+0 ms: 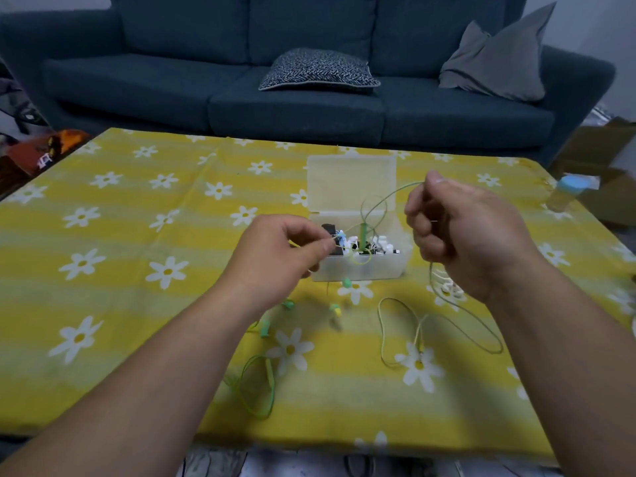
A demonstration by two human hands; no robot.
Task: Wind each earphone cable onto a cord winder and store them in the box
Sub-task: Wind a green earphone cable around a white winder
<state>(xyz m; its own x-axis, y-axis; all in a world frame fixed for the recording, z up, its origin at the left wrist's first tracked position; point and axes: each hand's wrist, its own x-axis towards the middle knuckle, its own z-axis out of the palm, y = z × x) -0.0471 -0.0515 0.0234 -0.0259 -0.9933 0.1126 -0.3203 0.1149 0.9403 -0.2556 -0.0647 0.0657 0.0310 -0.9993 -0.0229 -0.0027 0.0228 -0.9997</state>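
Box (364,270) mouth partly blocked: green cable (385,196) hangs across it, lid (351,180) stands up behind. Cable loops (258,394) lie on cloth (120,304) in front. Left side of cloth wide, bare. Bottle (566,192) near right edge.

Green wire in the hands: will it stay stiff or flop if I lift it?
Probably floppy: the green wire bends in loose curves between the right hand and left hand. Likely very light, being so thin. It may tangle, since loops lie on the tablecloth.
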